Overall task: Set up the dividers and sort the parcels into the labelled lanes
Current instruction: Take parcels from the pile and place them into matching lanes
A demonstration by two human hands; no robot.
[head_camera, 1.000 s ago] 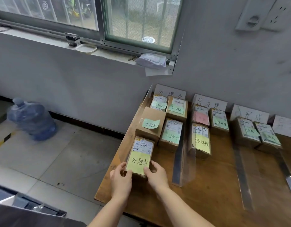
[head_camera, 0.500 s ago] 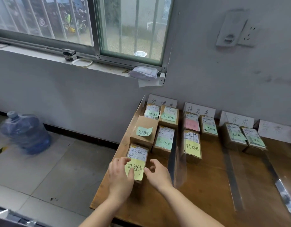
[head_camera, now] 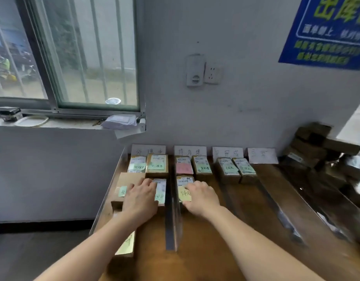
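Brown cardboard parcels [head_camera: 184, 181], lengthwise toward the wall [head_camera: 246, 110], lie under the flat, unclasped left grip [head_camera: 141, 197] and right grip [head_camera: 202, 197] flanking a clear divider [head_camera: 175, 222].

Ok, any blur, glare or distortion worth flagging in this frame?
Head view: motion blur smears the blue poster and the stacked boxes at right; wide-angle distortion tilts the window frame; glare streaks the clear divider; the lane labels read only partly; soft daylight, no hard shadows.
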